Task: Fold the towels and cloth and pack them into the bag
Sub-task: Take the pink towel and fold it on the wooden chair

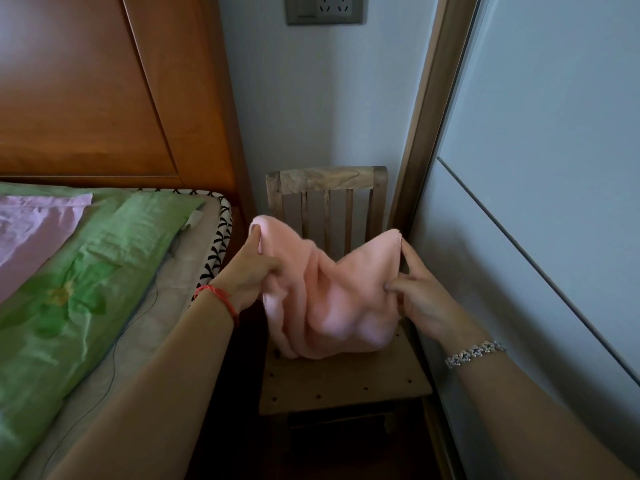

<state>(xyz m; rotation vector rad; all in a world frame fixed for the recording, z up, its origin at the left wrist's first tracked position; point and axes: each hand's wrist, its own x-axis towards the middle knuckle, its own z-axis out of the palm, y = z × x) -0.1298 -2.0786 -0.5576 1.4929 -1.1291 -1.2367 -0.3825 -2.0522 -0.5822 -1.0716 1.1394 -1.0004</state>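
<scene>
wooden chair [341, 382] between bed and wall; left hand [247, 271], right hand [420, 296] each pinch pink towel [329, 299] corner.

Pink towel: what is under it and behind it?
Under the pink towel is the seat of a wooden chair, and behind it the slatted backrest. The seat part beneath the towel is covered.

A wooden chair [325, 180] with a slatted back stands in the corner, between the bed [162, 306] and a pale sliding door [554, 168]. A green floral sheet [69, 289] lies on the bed below a brown headboard [86, 98]. A wall socket [323, 8] sits high above the chair.
</scene>
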